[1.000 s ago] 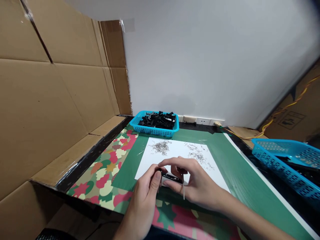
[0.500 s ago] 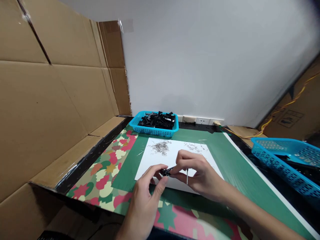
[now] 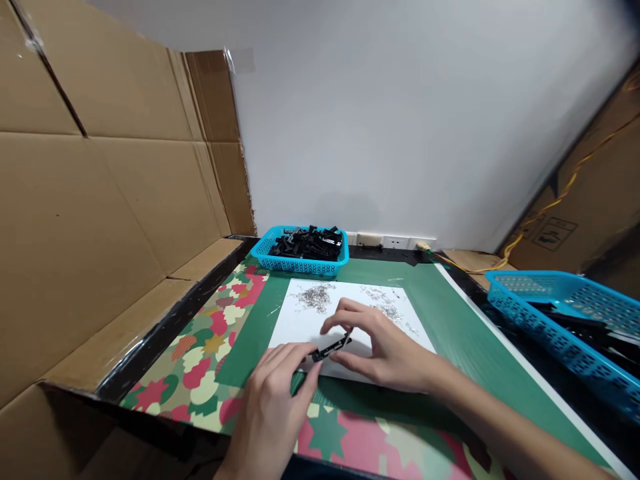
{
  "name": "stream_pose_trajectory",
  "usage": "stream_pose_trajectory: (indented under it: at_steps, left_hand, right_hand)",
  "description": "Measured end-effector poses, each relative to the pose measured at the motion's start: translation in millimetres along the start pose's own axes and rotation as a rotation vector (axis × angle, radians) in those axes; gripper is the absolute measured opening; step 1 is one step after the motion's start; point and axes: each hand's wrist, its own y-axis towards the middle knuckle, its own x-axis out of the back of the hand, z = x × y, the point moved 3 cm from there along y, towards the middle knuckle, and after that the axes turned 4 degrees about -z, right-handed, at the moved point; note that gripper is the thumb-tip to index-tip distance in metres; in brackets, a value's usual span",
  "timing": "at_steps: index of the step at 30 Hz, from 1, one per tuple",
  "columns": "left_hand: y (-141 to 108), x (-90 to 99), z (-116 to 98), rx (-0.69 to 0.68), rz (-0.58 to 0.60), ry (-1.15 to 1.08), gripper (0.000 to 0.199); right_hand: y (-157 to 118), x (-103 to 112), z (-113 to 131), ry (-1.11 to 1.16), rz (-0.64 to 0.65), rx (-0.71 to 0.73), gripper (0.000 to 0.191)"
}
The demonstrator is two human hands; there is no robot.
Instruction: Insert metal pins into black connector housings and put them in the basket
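My left hand (image 3: 275,390) pinches one end of a narrow black plastic part (image 3: 327,349) between thumb and fingers, above the near edge of the white sheet. The part is tilted, its other end pointing up and right. My right hand (image 3: 377,343) arches over that far end, index finger and thumb apart on either side. A thin metal rod (image 3: 348,337) shows under its fingers, against the part; its grip is partly hidden. On the white sheet (image 3: 287,327) lie a pile of small metal pieces (image 3: 316,298) and a looser scatter of them (image 3: 387,307).
A blue basket (image 3: 300,267) full of black plastic parts (image 3: 313,243) stands at the back. Another blue basket (image 3: 530,317), with long black parts, is at the right. Cardboard (image 3: 125,200) walls the left side. Sockets (image 3: 395,243) and a yellow cable (image 3: 515,247) run along the back.
The black part has turned and shows more of its length. My right fingers have opened around its far end, and the rod has moved from below the palm to the part.
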Motion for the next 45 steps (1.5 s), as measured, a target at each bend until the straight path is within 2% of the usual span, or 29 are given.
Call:
stream_pose_trajectory:
  at_steps: [4,14,17,22,26,32,36,38,40,42,45]
  left_hand:
    - [-3.9,-7.7,3.5,-0.023,-0.019,0.042,0.02]
    - [0.8,-9.9,-4.7,-0.061,0.059,0.05,0.019]
    - [0.0,-10.3,-5.6,-0.084,0.05,0.061,0.02]
    - [-2.7,-9.7,-5.7,-0.111,0.026,0.069,0.022]
    - [-4.9,-10.5,-4.3,-0.129,0.041,0.06,0.024]
    - [-5.2,-10.0,-4.4,-0.088,0.06,0.071,0.02]
    - [-3.4,-8.4,-6.9,-0.044,0.078,0.058,0.018]
    - [-2.9,-8.3,-7.3,-0.035,0.085,0.045,0.02]
    - [-2.9,-8.3,-6.7,-0.037,0.068,0.033,0.021]
    - [-3.4,-9.0,-5.4,-0.047,0.045,0.022,0.019]
    - [-4.5,-10.7,-2.7,-0.046,0.029,0.015,0.018]
  right_hand:
    - [0.8,4.2,3.8,0.019,-0.044,-0.038,0.018]
    - [1.4,-7.0,-12.9,0.091,-0.089,-0.062,0.037]
    - [-0.2,-4.9,-11.0,0.088,-0.04,-0.095,0.045]
    - [0.4,-4.7,-2.1,0.053,0.021,-0.103,0.035]
    - [2.0,-10.8,-0.2,0.112,0.015,-0.021,0.032]
    - [2.0,-17.8,1.2,0.107,0.004,-0.03,0.029]
    - [2.4,-14.0,7.6,0.182,0.064,0.03,0.038]
    - [2.8,-8.6,8.6,0.262,0.066,-0.002,0.041]
    - [3.3,-1.0,7.0,0.32,0.011,-0.064,0.04]
    - [3.1,6.4,4.9,0.311,-0.03,-0.104,0.037]
    - [1.5,11.4,4.0,0.184,0.059,-0.088,0.034]
